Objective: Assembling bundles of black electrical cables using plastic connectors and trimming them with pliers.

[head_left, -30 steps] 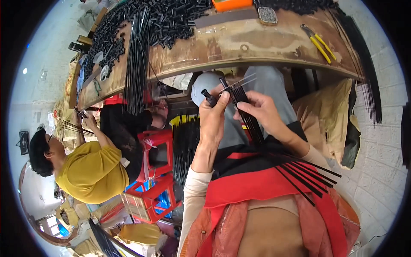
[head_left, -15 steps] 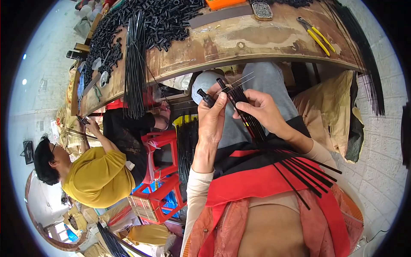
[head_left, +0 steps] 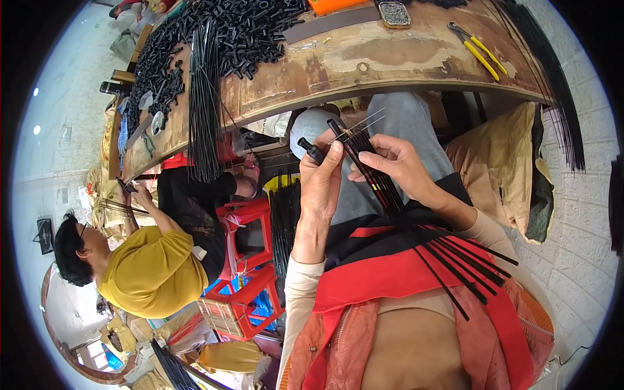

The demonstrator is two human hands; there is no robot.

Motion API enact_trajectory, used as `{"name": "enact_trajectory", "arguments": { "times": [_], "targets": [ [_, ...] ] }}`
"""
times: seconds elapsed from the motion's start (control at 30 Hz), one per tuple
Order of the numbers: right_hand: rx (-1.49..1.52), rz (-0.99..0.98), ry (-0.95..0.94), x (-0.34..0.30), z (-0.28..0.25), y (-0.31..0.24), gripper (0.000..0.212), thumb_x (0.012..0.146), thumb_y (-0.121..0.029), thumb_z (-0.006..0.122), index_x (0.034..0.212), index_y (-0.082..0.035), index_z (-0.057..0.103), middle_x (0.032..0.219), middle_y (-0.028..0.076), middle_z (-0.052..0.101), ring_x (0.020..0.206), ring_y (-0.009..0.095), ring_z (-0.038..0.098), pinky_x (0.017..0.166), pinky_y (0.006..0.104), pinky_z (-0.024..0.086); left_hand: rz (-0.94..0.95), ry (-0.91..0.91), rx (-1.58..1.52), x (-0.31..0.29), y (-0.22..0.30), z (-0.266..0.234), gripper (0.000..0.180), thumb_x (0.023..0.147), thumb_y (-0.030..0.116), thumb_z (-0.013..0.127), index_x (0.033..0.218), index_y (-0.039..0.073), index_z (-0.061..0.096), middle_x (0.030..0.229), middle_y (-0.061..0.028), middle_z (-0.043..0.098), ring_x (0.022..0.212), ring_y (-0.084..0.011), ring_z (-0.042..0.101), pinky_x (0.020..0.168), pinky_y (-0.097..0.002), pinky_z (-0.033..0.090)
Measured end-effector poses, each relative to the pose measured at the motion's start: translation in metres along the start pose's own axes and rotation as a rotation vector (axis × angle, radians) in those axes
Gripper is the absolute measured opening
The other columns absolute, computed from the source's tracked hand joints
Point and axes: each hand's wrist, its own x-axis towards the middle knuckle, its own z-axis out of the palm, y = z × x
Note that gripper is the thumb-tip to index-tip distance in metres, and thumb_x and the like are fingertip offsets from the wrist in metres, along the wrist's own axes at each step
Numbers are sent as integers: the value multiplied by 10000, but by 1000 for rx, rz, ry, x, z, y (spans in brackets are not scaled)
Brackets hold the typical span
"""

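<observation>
My left hand [head_left: 318,182] is closed around a black plastic sleeve [head_left: 311,151] with a collared end, held upright above my lap. Its thumb and fingertips also pinch thin silvery wires [head_left: 372,123] that stick out to the upper right. Beside it, a bundle of slim black rods [head_left: 388,198] slants down from the fingers across my lap, and the rods fan out over the red apron [head_left: 383,286]. My right hand [head_left: 406,172] lies along the upper part of the bundle, thumb on top and fingers curled; its fingertips are partly hidden.
The wooden table [head_left: 364,55] ahead carries a heap of black plastic sleeves [head_left: 247,32], black rods [head_left: 205,97] over its edge, yellow-handled pliers [head_left: 481,55] and a small tin [head_left: 394,14]. A co-worker [head_left: 146,270] sits at left beside red stools [head_left: 247,292]. A sack [head_left: 500,166] stands right.
My right thumb has shifted slightly up along the rods. The left hand keeps its hold on the sleeve, and the whole view has moved a little.
</observation>
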Motion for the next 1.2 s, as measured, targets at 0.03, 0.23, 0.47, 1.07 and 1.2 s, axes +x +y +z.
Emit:
{"name": "enact_trajectory", "arguments": {
  "times": [0.03,0.23,0.47,1.07,1.2],
  "targets": [
    [63,27,-7,0,-1,-1,171,953,-108,587,1042,38,586,938,100,657,869,219,698,772,301,584,-20,-18,-18,0,0,-1,301,911,87,657,1189,-17,601,1093,-91,662,1008,-157,604,942,-318,460],
    [3,-8,35,-1,2,2,169,947,-88,591,1049,47,586,929,106,660,869,218,696,783,309,589,-29,-29,-61,0,-1,-1,294,912,95,657,1181,-11,604,1090,-88,663,984,-162,614,932,-316,468],
    [8,27,-55,5,-6,1,175,939,-94,608,1048,42,601,928,111,668,854,216,695,775,308,586,-106,-57,-115,1,-2,-9,278,911,113,661,1164,7,621,1077,-64,667,960,-140,613,910,-297,473],
    [293,188,-138,15,-19,5,257,929,-109,632,1121,39,545,981,150,666,854,246,701,767,326,595,-184,-105,41,-1,3,0,437,951,319,607,1229,-16,563,1132,-87,636,886,-132,592,794,-287,502],
    [235,172,-177,15,-16,8,264,939,-132,621,1136,23,538,954,122,661,826,218,689,765,319,583,-162,-123,22,-6,0,2,355,972,281,581,1217,24,584,1118,-79,644,818,-100,529,790,-281,465]
  ]
}}
